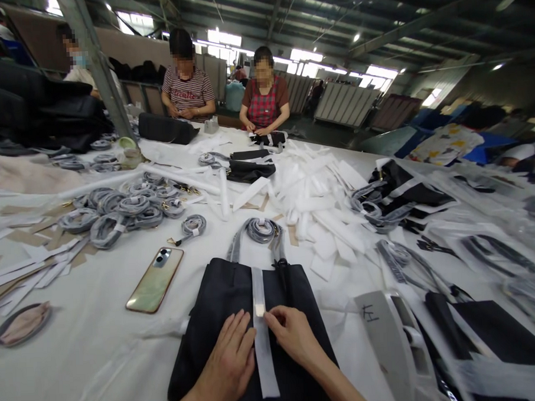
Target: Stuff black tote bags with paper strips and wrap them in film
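Observation:
A black handbag (222, 285) lies flat before me, its grey-wrapped handles (278, 244) stretched away from me. Down its middle runs a white strip (267, 372) with a small shiny pale patch (260, 310) on it. My left hand (230, 356) rests flat on the bag, fingers extended, their tips along the strip's left edge. On the other side, my right hand (291, 332) is curled, thumb and forefinger pinched at the strip's edge beside the patch. A coiled grey strap (260, 229) sits between the handles.
A phone (155, 279) and a pile of coiled straps (117, 210) lie to the left. White foam strips (316, 204) heap beyond the bag. At right stand a grey tape dispenser (395, 342) and more black bags (504, 332). Two people work across the table (100, 338).

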`<control>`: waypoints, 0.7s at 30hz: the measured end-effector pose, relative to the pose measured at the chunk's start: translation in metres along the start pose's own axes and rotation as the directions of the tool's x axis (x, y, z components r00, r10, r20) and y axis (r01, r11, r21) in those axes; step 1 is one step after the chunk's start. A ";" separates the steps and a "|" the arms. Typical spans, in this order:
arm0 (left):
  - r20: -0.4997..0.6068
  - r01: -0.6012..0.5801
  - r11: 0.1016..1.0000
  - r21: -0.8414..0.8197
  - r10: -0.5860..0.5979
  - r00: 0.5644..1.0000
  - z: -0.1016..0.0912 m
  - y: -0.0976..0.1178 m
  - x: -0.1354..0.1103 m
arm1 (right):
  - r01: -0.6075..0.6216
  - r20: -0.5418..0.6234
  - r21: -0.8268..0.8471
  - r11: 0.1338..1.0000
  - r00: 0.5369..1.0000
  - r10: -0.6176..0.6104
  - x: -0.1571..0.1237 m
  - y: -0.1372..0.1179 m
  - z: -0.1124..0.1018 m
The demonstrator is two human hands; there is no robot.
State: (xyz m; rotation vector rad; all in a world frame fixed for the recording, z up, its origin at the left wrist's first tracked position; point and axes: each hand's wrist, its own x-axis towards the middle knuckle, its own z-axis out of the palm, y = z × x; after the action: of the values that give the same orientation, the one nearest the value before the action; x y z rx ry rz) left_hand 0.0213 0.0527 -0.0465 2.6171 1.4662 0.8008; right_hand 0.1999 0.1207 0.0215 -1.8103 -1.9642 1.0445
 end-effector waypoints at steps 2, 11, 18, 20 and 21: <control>-0.005 0.008 1.000 -0.005 -0.008 1.000 0.001 0.000 -0.001 | -0.025 -0.015 0.005 1.000 1.000 0.025 0.008 -0.001 0.009; 0.076 0.002 1.000 -0.019 0.000 0.997 0.001 -0.001 0.000 | -0.140 0.049 0.101 0.985 0.990 0.136 0.021 0.004 0.023; 0.119 -0.011 0.996 -0.089 0.022 0.993 -0.008 0.000 0.004 | -0.232 0.173 0.221 0.947 0.965 0.196 0.023 0.005 0.019; 0.092 0.014 0.995 -0.098 -0.005 0.996 -0.006 0.001 0.004 | -0.255 0.189 0.249 0.934 0.959 0.212 0.026 0.003 0.020; 0.082 0.018 0.995 -0.103 -0.010 0.997 -0.005 0.001 0.003 | -0.267 0.200 0.258 0.929 0.955 0.219 0.027 0.001 0.021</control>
State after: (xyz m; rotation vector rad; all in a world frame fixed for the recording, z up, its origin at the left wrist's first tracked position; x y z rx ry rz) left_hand 0.0209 0.0537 -0.0402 2.5292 1.3823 0.7380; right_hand 0.1828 0.1393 -0.0013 -1.8872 -1.5955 1.5171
